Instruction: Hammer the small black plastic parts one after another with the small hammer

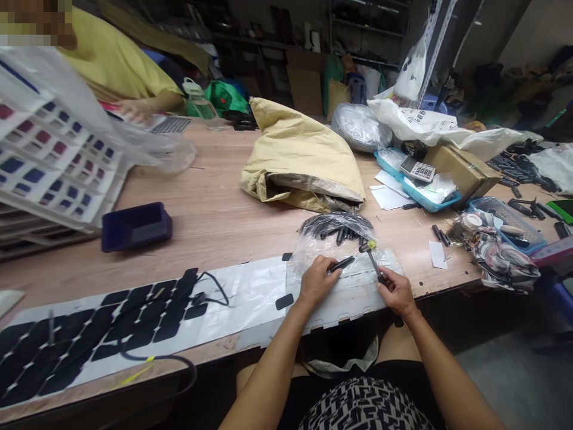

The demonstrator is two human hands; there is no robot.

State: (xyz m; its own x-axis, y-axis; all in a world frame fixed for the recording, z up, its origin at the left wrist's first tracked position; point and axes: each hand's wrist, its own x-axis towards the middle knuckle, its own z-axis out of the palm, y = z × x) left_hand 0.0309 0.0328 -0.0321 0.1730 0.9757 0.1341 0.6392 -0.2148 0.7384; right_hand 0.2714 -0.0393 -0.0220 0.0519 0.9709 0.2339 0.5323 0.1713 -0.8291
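My left hand [317, 279] is closed round a slim black connector piece [342, 263] that sticks out to the right. My right hand [396, 291] grips a small screwdriver [371, 255] with a yellow-green top, its shaft slanting up and left towards the black piece. Both hands rest over a white sheet [349, 292] at the table's front edge. Just behind them lies a clear plastic bag of black connector pieces [336, 228].
A flexible solar panel [89, 328] with a black cable lies to the left. A dark blue tray [135, 226], a yellow sack [299, 161], a blue basket with a calculator [417, 173] and a cardboard box [465, 170] stand on the wooden table [215, 221]. Another person in yellow [116, 65] works far left.
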